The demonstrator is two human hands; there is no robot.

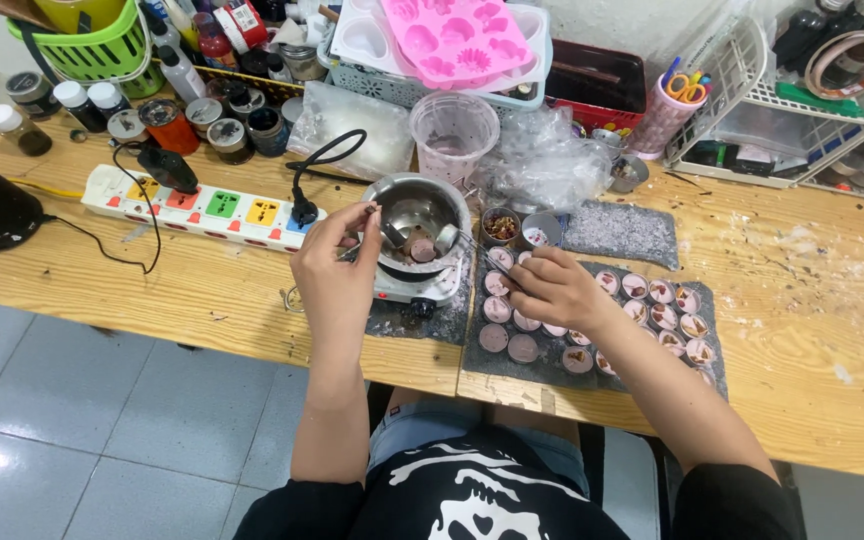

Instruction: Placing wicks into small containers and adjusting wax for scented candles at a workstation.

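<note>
At the frame's centre, the left hand (337,265) pinches the handle of a small spoon (389,232) that dips into the steel pot (420,212) on a little hot plate (422,288). Just right of it, the right hand (552,290) closes its grip on thin tweezers (482,252) above rows of small filled cups (642,310) on a dark mat (712,300). The power strip (202,205) lies to the left. Bare counter (812,300) opens rightward; the near counter edge runs just below the mat.

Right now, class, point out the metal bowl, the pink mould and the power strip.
metal bowl (422,205), head view, inner wall.
pink mould (457,40), head view, middle of tray.
power strip (222,206), head view, green socket.
</note>
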